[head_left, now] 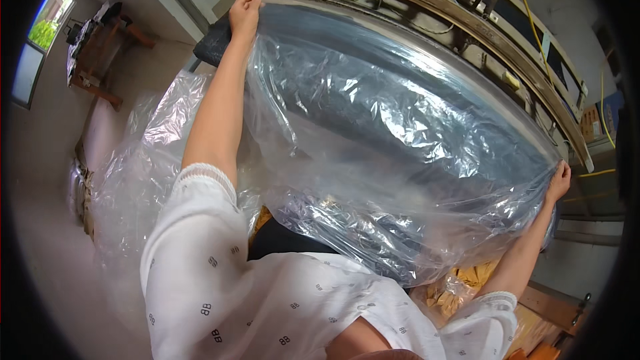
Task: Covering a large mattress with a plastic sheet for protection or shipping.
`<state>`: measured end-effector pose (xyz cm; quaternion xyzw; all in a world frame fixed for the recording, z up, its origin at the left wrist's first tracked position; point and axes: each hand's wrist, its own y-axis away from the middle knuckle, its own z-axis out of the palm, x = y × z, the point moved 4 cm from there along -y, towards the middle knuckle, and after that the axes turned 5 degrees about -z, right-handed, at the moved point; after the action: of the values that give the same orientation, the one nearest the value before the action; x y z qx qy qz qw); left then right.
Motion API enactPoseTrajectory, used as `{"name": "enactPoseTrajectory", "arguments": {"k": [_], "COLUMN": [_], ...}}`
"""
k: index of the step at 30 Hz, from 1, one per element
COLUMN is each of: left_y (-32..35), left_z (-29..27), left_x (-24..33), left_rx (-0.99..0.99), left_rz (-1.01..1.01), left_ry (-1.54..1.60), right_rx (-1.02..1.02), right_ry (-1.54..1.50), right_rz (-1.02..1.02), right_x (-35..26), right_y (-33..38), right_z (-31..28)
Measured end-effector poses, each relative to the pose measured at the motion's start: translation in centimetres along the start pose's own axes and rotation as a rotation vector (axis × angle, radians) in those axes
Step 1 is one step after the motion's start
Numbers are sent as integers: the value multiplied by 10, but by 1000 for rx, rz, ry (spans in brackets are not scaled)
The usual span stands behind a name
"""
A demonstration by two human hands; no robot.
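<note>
A large clear plastic sheet [400, 133] is stretched wide between both raised arms, filling the middle of the view and sagging in crumpled folds toward the person's white patterned top [267, 300]. The left hand [245, 15] is closed in a fist on the sheet's upper left edge, fingers curled tight around the bunched film. The right hand [559, 181] pinches the far right edge, fingers pressed together on a gathered corner. Through the film a long dark roll [213, 43] shows, its end poking out just beside the left hand. Beyond the sheet's top edge runs a long wooden rail [467, 23], close behind. More loose plastic [147, 153] lies piled at the left, with bare floor [47, 253] past it.
</note>
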<state>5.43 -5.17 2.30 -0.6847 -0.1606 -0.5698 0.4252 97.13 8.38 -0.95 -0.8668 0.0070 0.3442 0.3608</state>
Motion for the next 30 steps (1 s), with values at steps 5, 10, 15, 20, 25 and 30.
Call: {"name": "enactPoseTrajectory", "arguments": {"k": [5, 10, 15, 20, 25, 30], "left_y": [-31, -65, -70, -84, -108, -128], "left_z": [45, 21, 44, 32, -11, -23], "left_x": [-17, -32, -34, -45, -64, -90], "left_rx": [-68, -54, -54, -61, 21, 112], "left_rz": [-32, -35, 27, 3, -245, -279], "left_ry": [-195, -383, -427, -479, -146, -4], "right_rx": [-27, 25, 93, 198, 192, 208], "right_ry": [144, 236, 195, 372, 219, 148], "right_rz": [-87, 9, 5, 37, 140, 242], "right_x": [10, -43, -43, -48, -39, -32], "right_y": [-14, -9, -10, -4, -7, -11], "right_z": [-28, 8, -6, -12, -9, -15]}}
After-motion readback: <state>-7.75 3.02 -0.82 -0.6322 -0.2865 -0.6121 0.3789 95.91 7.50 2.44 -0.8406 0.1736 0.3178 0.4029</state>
